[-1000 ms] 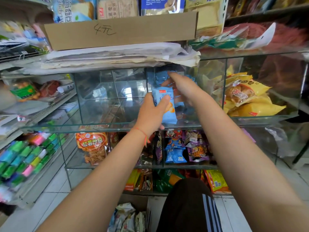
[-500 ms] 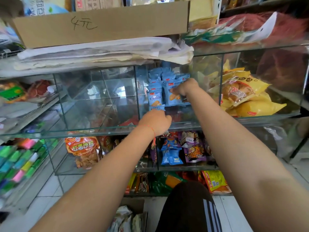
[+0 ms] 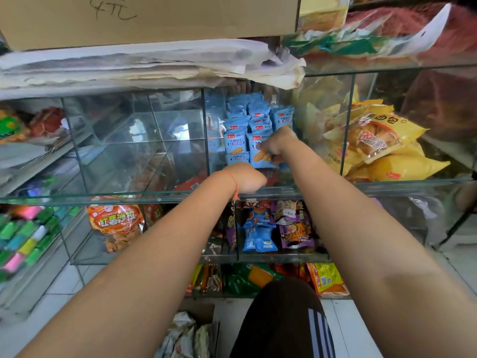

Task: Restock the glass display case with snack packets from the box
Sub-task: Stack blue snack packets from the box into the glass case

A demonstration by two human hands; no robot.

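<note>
Small blue snack packets [image 3: 258, 117] stand stacked in rows in the middle compartment of the glass display case [image 3: 103, 198]. My right hand [image 3: 277, 143] reaches into that compartment and pinches the front blue packet [image 3: 260, 155] of the right row. My left hand [image 3: 245, 178] is curled at the shelf's front edge, just below the stack. It grips another blue packet [image 3: 237, 158], of which only the top strip shows above the knuckles. On the floor, the open cardboard box [image 3: 198, 312] holds more pale packets [image 3: 185, 337] by my knee.
Yellow bread bags [image 3: 382, 143] fill the right compartment, and the left compartment [image 3: 129, 143] is bare glass. A cardboard box [image 3: 154, 19] and stacked papers [image 3: 154, 63] overhang the case. Snack bags [image 3: 116, 223] fill the lower shelves. Coloured items [image 3: 23, 241] line a rack at left.
My left hand has dropped with its blue packet from in front of the stack to the shelf's front edge. My right hand has settled on the front packet of the right row.
</note>
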